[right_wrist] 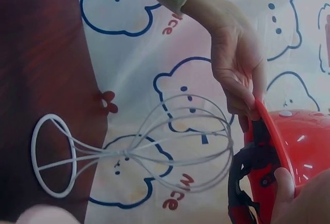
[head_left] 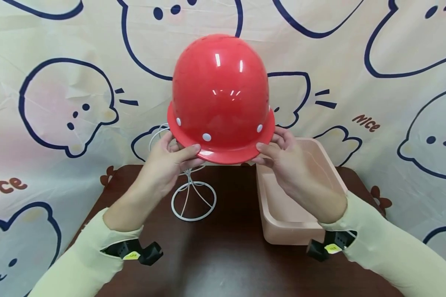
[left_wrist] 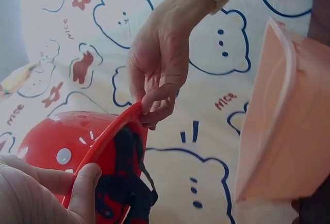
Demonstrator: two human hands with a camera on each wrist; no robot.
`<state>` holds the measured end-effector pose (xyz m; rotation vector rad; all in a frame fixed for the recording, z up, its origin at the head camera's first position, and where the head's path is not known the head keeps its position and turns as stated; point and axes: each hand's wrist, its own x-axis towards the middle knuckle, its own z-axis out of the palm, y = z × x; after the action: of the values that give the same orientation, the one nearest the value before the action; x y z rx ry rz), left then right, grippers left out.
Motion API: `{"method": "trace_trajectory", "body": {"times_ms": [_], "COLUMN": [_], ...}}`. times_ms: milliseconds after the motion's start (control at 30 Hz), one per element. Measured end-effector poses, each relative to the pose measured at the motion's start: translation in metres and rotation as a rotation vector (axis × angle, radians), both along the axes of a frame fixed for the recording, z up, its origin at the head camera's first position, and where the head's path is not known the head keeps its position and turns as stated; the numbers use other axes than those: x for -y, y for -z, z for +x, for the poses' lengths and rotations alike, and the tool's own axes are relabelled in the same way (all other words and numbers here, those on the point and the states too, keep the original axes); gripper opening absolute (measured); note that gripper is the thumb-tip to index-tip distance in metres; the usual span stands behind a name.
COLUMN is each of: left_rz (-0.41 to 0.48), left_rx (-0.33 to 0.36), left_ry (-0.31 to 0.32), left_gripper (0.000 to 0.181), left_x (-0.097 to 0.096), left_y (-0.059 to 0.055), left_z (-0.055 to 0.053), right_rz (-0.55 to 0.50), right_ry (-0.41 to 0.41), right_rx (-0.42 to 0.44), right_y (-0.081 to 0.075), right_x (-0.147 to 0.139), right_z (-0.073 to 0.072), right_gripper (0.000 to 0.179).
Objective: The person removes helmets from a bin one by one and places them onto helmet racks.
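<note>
Being pinched along its brim, a red hard hat (head_left: 221,95) is held above the surface (head_left: 223,255), its two sides grasped by the fingers of the left hand (head_left: 169,161) and the right hand (head_left: 284,159). Dark straps (right_wrist: 258,154) are seen inside it. A white wire stand (right_wrist: 125,153), set on the surface, is partly hidden in the head view by the hat and left hand. A pink bin (head_left: 293,234) is crossed by the right forearm (head_left: 321,198). Everything is backed by a printed cloth (head_left: 342,53).
</note>
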<state>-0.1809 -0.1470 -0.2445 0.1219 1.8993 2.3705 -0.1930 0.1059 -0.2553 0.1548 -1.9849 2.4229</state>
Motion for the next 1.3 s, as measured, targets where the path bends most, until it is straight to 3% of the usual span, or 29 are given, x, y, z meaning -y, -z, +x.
{"method": "trace_trajectory", "body": {"times_ms": [400, 633, 1133, 1300], "left_rz": [-0.043, -0.043, -0.090, -0.088], "left_rx": [0.035, 0.041, 0.068, 0.090], "left_ry": [-0.016, -0.040, -0.141, -0.140], "left_gripper": [0.078, 0.081, 0.095, 0.096], "left_x": [0.054, 0.076, 0.087, 0.090], "left_y": [0.001, 0.012, 0.038, 0.046], "left_z": [0.008, 0.007, 0.002, 0.001], "right_rz": [-0.067, -0.137, -0.154, -0.149], "right_ry": [-0.022, -0.028, -0.014, -0.015], "right_rx": [0.024, 0.023, 0.050, 0.075], "right_y": [0.005, 0.018, 0.047, 0.056], "right_x": [0.053, 0.080, 0.099, 0.103], "right_z": [-0.006, -0.011, -0.014, -0.014], "right_gripper": [0.057, 0.058, 0.058, 0.058]}}
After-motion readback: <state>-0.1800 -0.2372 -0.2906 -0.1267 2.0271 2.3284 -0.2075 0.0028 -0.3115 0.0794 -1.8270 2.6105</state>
